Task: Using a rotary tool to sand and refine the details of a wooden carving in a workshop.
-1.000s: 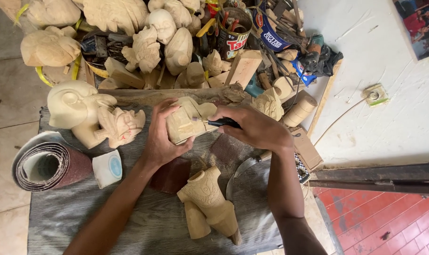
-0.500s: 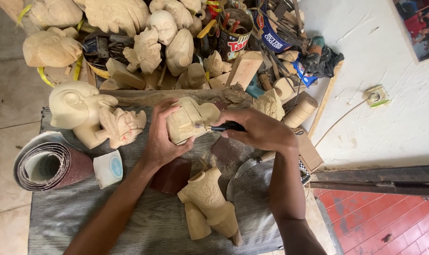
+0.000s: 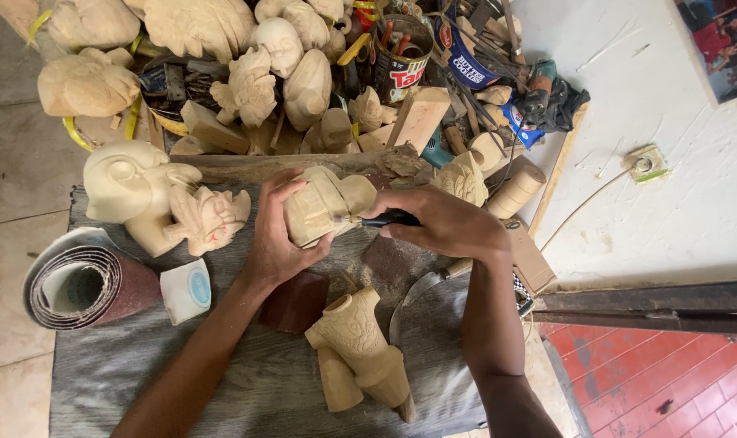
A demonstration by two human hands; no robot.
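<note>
Surface: grey cloth [image 3: 141,381] over tiled floor, carvings heaped at 12 o'clock.
Left hand [image 3: 275,243]: your fingers wrap the pale wood carving [image 3: 324,204] at frame centre.
Right hand [image 3: 445,223]: your fingers pinch a dark-handled tool [image 3: 385,219], tip touching the carving.
Nearby: sandpaper roll [image 3: 81,284] at 9 o'clock; carved figure [image 3: 356,349] at 6 o'clock.

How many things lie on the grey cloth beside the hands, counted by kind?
Unfinished wood carvings: 2
Sandpaper roll: 1
Loose sandpaper pieces: 2
White tape roll: 1
Curved blade: 1
Total: 7
</note>
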